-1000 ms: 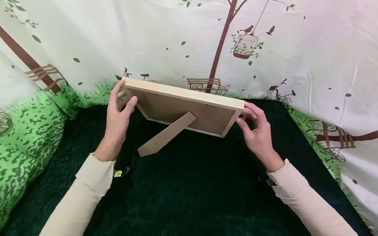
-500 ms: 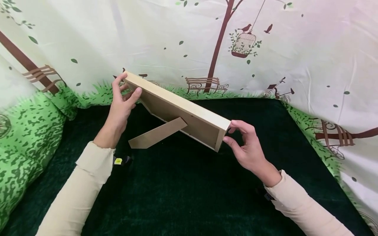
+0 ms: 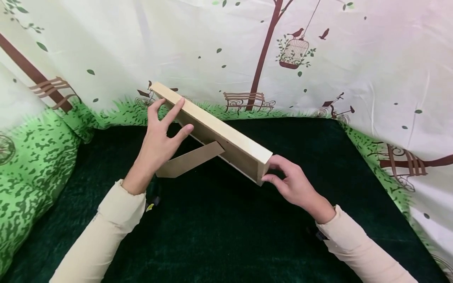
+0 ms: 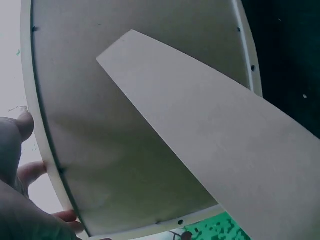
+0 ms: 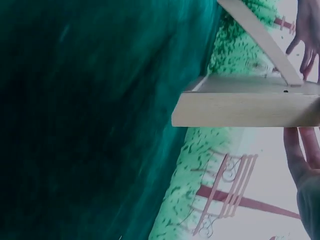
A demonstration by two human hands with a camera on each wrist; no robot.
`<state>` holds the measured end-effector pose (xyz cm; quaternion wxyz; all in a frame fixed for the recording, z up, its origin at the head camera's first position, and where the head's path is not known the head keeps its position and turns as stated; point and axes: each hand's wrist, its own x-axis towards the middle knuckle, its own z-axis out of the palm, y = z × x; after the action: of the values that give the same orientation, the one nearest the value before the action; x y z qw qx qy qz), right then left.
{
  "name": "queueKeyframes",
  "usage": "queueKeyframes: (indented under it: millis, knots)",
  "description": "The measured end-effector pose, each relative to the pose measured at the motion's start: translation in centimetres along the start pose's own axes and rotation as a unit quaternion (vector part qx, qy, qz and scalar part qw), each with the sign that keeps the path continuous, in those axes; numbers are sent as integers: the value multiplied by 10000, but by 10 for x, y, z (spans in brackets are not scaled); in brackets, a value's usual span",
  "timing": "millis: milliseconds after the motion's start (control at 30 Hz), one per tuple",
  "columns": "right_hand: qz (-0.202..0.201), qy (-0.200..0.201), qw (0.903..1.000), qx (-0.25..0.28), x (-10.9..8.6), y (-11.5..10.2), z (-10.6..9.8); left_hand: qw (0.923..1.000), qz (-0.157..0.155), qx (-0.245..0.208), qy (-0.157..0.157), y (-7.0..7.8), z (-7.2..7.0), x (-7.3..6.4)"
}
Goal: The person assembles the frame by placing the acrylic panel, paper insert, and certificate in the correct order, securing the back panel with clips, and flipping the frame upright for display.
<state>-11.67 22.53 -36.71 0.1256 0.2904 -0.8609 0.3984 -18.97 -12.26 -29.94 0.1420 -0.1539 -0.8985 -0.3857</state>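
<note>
A light wooden picture frame (image 3: 226, 131) stands tilted with its brown back toward me, slanting from upper left to lower right. Its cardboard easel leg (image 3: 191, 159) is swung out from the back panel (image 4: 100, 140), toward the lower left. My left hand (image 3: 159, 137) has its fingers spread, with fingertips at the top edge and the thumb apart over the back. At the right end, my right hand (image 3: 290, 181) pinches the frame between thumb and fingers. In the right wrist view, fingers (image 5: 295, 150) lie against the far side. The frame's front is hidden.
Dark green velvety cloth (image 3: 226, 236) covers the surface below. Behind it hangs a pale curtain (image 3: 177, 39) printed with trees, benches, bicycles and a birdcage, rising at the back and both sides.
The frame has turned, its right end coming nearer and leftward with my right hand. My left hand has slid from the left corner along the top edge, fingers spreading.
</note>
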Motion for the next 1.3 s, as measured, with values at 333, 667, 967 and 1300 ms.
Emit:
queueKeyframes:
  millis: [333,667,967,1300]
  knots:
    - [-463,-132,9988,-11,-3,-23,14,9965,-523,-396,-527,8,2,10]
    - [-302,321,9990,52,-10,-28,22,9884,-416,-1011,-1058,-20,24,-10]
    - [-130,599,9980,148,-13,-28,29,9843,-756,415,-1542,-74,24,-41]
    - [-486,908,9946,98,-15,-29,38,9877,-647,287,-1393,-84,18,-52]
